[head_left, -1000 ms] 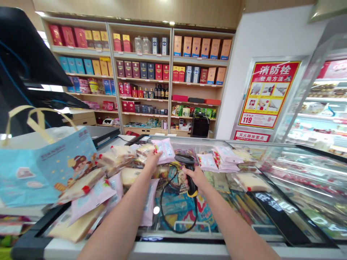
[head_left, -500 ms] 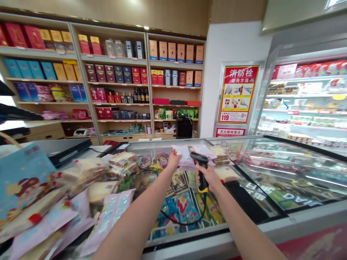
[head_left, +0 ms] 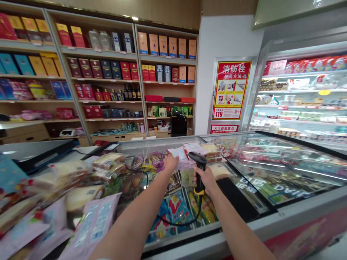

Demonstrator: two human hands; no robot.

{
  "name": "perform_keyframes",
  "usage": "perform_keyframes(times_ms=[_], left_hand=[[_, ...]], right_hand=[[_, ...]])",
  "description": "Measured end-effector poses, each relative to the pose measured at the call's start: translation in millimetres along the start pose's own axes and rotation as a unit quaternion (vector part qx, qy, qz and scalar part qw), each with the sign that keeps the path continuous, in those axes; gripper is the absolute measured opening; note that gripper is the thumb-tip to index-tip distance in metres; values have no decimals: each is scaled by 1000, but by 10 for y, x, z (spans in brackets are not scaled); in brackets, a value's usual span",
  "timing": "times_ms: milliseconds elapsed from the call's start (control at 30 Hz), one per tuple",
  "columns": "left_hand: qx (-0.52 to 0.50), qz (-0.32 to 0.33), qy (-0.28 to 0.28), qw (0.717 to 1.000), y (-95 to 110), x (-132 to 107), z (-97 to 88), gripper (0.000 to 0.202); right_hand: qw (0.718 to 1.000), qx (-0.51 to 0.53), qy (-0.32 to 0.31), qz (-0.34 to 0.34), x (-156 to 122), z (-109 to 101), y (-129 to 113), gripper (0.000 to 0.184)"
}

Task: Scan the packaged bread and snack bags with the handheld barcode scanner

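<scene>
My left hand is closed on a pink snack packet, holding it over the glass lid of a chest freezer. My right hand grips the handle of a black barcode scanner with a yellow band; its head sits just right of the packet. The scanner's black cable loops down over the glass. Beyond the scanner, more pink and bread packets lie stacked on the lid.
A heap of bread and pink packets covers the left of the freezer lid, next to a blue paper bag. Shelves of boxed goods line the back wall. An open chiller stands at right, beside a red poster.
The view swung right, so the heap and blue bag slid to the left edge. My left hand carried the pink packet rightward toward the stacked packets, the scanner following beside it.
</scene>
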State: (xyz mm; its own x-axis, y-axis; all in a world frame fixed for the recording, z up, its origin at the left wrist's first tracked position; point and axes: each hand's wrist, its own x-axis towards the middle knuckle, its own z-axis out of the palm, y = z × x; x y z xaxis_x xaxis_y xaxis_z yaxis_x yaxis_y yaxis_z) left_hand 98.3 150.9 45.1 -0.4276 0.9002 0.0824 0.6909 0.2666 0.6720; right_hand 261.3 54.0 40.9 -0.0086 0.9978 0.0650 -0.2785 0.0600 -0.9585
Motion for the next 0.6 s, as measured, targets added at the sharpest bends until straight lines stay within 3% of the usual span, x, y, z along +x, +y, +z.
perform_keyframes(times_ms=[133,233,400,500,600], left_hand=[[-27,21,28,999,-25,-28,-150,38],[-59,67,38,995,-119,-39,-435,24],[-70,114,18,991,-592,-170,-1264,30],[74,110,10,991,-993,-449,-1796,25],[223,78,5,972,-1353,-842,-2175,23]], right_hand=[[1000,-6,1,8,-6,-14,13,37],[1000,-10,11,6,-18,-8,26,36],[999,-22,-35,11,-89,190,37,32],[997,-23,-77,18,-175,426,31,33],[994,-23,-105,31,-276,674,21,35]])
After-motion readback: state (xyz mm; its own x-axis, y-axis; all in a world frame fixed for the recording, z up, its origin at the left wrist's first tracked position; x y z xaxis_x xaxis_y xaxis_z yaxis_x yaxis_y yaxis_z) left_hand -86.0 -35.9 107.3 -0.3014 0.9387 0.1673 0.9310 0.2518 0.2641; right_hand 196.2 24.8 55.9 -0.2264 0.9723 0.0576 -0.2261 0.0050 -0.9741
